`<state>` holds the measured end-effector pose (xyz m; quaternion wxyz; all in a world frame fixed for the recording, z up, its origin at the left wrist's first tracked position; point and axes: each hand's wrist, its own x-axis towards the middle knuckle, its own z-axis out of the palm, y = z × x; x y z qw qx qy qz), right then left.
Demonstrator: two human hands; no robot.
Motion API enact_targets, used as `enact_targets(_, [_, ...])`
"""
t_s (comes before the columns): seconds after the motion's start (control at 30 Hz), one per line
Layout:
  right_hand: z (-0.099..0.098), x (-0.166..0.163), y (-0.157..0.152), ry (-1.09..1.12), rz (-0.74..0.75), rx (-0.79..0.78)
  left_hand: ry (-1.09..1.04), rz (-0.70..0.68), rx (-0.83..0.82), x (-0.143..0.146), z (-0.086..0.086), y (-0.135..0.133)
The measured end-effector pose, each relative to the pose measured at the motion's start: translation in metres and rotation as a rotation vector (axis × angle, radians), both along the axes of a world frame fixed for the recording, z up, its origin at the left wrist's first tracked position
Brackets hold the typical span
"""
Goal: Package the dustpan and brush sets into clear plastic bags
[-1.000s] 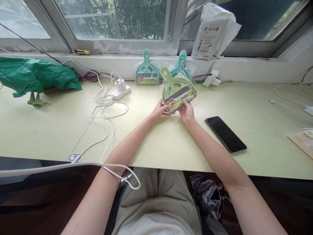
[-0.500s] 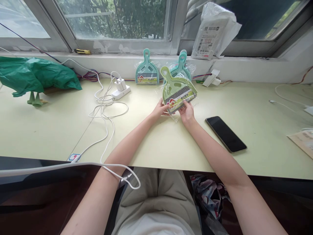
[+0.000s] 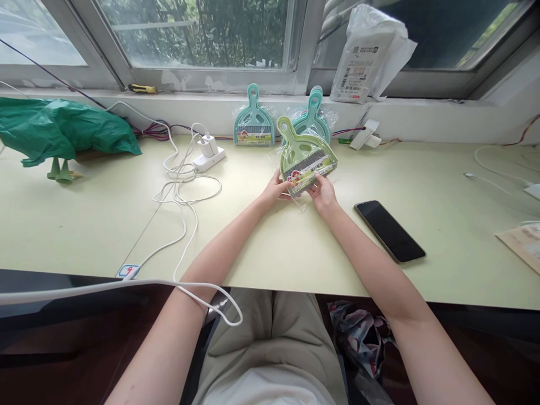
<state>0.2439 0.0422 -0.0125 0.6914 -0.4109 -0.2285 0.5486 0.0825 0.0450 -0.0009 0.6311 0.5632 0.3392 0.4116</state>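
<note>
Both my hands hold a green dustpan and brush set (image 3: 304, 149) wrapped in clear plastic, tilted with its handle toward the upper left. My left hand (image 3: 277, 190) grips its lower left corner, thumb on the front. My right hand (image 3: 323, 193) is closed on the bottom edge, to the right of the label. Behind the green set, partly covered by it, stand turquoise dustpan sets (image 3: 313, 115) against the wall. Another turquoise dustpan set (image 3: 253, 119) leans upright on the wall to their left.
A black phone (image 3: 390, 231) lies right of my right arm. White cables (image 3: 184, 197) run from a power strip (image 3: 210, 159) across the table and over my left forearm. A green plastic bag (image 3: 63, 129) sits at the left; a white package (image 3: 361, 59) stands on the sill.
The green dustpan set has tilted slightly, its right side shifting a little to the left. My hands stay in nearly the same place on it.
</note>
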Motion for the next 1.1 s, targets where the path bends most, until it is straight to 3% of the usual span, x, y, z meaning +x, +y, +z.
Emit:
enact_targets(0.3, [0.001,0.026,0.008,-0.264,0.151,-0.121,-0.021,0.057,-0.095,-0.013,0.004,0.008])
enact_targets(0.4, [-0.001,0.042,0.010,-0.431,0.103,-0.101,-0.050,0.087,-0.128,-0.020,0.004,0.014])
enact_targets(0.57, [-0.005,0.060,0.006,-1.063,-0.197,0.147,-0.185,0.149,-0.200,-0.037,0.003,0.026])
enact_targets(0.73, [-0.002,0.054,0.001,-1.445,-0.130,0.401,-0.242,0.132,-0.273,-0.046,0.000,0.033])
enact_targets(0.87, [-0.001,0.050,0.002,-1.493,-0.072,0.500,-0.251,0.081,-0.302,-0.045,-0.001,0.034])
enact_targets(1.1, [0.001,0.056,0.005,-1.428,-0.131,0.525,-0.168,0.049,-0.337,-0.047,0.000,0.034])
